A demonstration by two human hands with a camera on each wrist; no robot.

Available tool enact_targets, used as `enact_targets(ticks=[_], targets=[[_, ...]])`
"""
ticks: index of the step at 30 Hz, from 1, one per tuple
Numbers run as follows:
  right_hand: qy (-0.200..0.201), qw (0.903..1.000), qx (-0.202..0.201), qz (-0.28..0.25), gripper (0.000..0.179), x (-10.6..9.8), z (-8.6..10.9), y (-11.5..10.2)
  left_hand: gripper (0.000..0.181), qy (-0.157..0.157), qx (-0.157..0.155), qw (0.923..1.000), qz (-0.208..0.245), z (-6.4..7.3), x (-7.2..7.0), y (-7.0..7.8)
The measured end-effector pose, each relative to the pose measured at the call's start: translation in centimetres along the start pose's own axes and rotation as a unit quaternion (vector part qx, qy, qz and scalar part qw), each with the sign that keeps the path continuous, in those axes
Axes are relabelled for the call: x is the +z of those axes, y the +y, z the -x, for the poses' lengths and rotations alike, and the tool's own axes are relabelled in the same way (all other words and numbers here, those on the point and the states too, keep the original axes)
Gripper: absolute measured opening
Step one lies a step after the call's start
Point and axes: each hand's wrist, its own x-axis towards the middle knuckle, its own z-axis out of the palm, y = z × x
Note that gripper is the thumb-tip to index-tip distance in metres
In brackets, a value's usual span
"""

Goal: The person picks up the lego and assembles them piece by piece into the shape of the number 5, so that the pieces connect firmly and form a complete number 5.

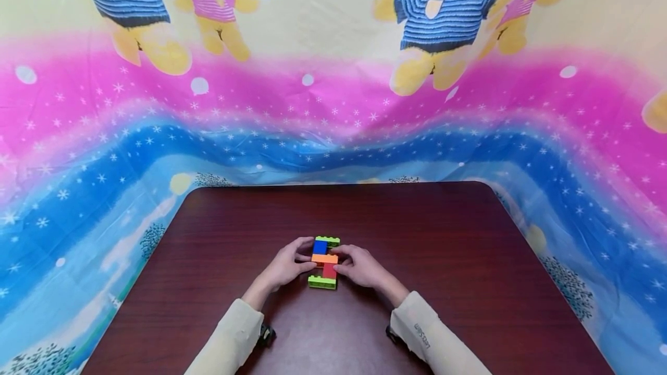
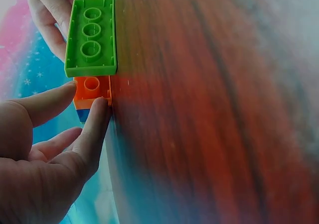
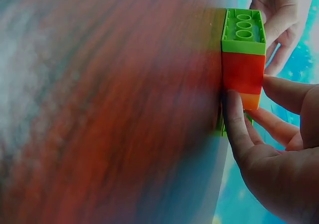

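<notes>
A joined row of toy building bricks lies on the table, both hands around it. From far to near in the head view come a green brick (image 1: 327, 242), a blue brick (image 1: 320, 247), an orange brick (image 1: 325, 258), a red brick (image 1: 329, 271) and another green brick (image 1: 322, 282). The near green brick (image 2: 91, 37) shows its hollow underside in the left wrist view. My left hand (image 1: 283, 264) pinches the row at the orange brick (image 2: 92, 92). From the other side, my right hand (image 1: 363, 267) grips it by the red brick (image 3: 243, 73) and orange brick (image 3: 250, 101).
The dark wooden table (image 1: 417, 230) has rounded far corners. Behind it and at the sides hangs a patterned cloth (image 1: 333, 103) with bears and snowflakes. Both wrists wear a dark strap beneath pale sleeves (image 1: 227, 337).
</notes>
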Motion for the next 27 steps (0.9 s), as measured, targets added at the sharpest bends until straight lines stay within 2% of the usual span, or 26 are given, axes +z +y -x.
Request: enact_targets(ticks=[5, 23, 27], targets=[[-0.008, 0.9999, 0.012, -0.006, 0.04, -0.17, -0.09, -0.04, 0.065, 0.002, -0.005, 1.0, -0.005, 0.11, -0.04, 0.07], [-0.022, 0.9997, 0.007, -0.011, 0.038, -0.46, -0.37, 0.19, 0.062, 0.003, -0.018, 0.9998, -0.01, 0.27, -0.38, 0.16], [-0.017, 0.9999, 0.003, -0.002, 0.041, -0.79, -0.01, 0.18, 0.06, 0.018, -0.003, 0.9994, -0.03, 0.52, -0.53, -0.02]])
